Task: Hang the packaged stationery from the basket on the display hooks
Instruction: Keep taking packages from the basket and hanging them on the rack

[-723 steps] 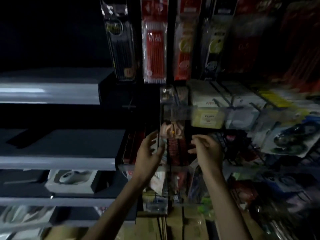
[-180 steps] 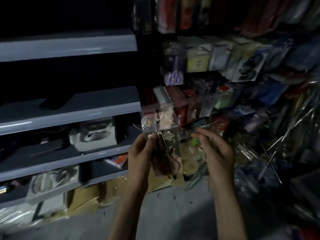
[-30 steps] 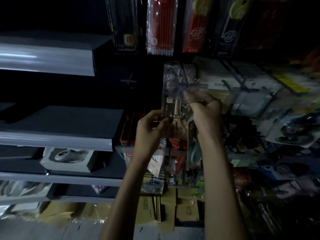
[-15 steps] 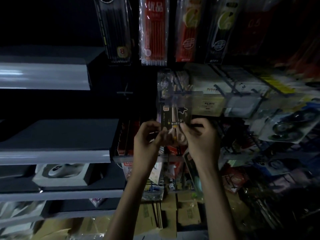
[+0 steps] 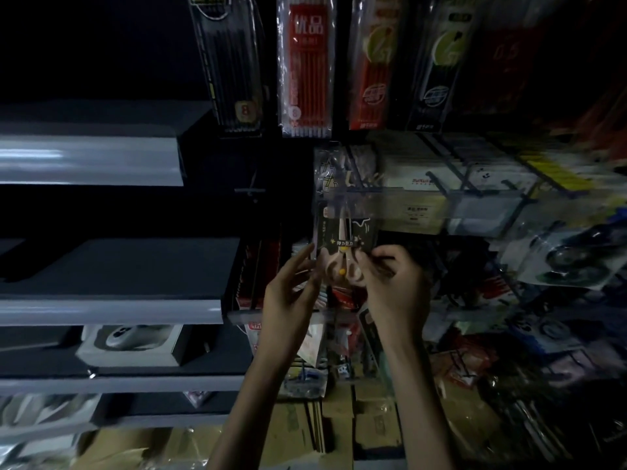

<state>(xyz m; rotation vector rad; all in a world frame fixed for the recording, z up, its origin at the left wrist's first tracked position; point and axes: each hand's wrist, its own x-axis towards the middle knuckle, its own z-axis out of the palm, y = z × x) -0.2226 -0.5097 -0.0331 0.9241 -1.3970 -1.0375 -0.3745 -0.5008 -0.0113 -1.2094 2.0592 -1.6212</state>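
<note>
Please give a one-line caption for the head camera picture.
In a dim shop, the right hand pinches a scissors pack by the display hooks while the left hand touches its edge.

Scissors pack [image 5: 344, 212]: top above the grip smeared, whether hung unclear.
Pen packs [image 5: 305, 72]: higher up, tops cut off.
Hanging goods [image 5: 559, 266]: right of grip, blurred.

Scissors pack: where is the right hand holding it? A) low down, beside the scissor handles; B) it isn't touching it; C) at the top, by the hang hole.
A: the right hand pinches the scissors pack at its lower right edge, next to the pink handles, well below the pack's top.
</note>
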